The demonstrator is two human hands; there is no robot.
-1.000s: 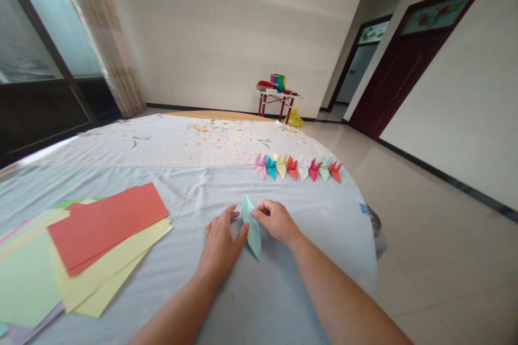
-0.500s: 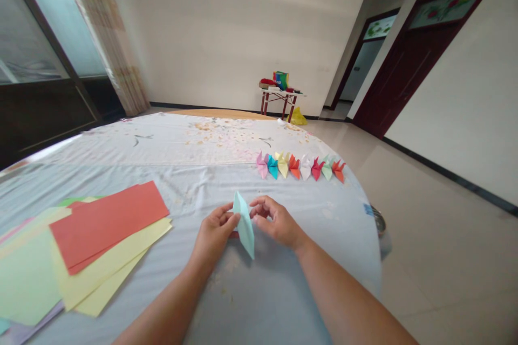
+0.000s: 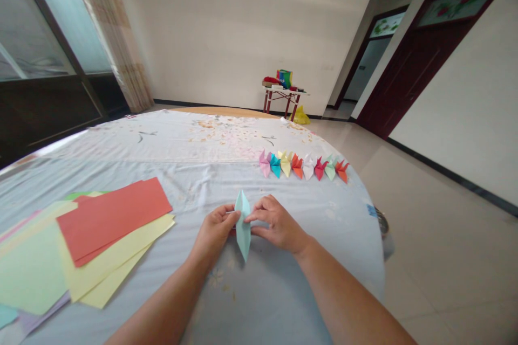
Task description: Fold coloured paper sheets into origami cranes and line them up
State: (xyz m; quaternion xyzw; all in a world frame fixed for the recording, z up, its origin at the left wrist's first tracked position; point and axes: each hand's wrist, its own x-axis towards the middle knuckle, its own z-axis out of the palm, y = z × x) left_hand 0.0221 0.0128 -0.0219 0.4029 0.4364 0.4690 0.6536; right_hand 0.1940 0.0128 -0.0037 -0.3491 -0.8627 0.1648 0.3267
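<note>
A pale blue piece of folded paper (image 3: 243, 237), long and diamond-shaped with pointed ends, stands nearly upright between my hands above the table. My left hand (image 3: 218, 226) pinches its left side between thumb and fingers. From the right, my right hand (image 3: 275, 221) reaches the paper, its index finger on the face and its thumb lower at the right edge. Whether that hand grips the paper or only presses on it is hard to see. Something small and red shows under the left fingers, mostly hidden.
A row of several folded paper cranes (image 3: 308, 166) in different colours stands beyond my right hand. Sheets of coloured paper lie in a pile at left, red sheets (image 3: 117, 221) on top. The round table has a pale cloth (image 3: 194, 178). A small side table (image 3: 283, 92) stands by the wall.
My right hand, apart from the paper before, has moved left onto it. The folded paper has turned and stands more upright. The view has shifted slightly.
</note>
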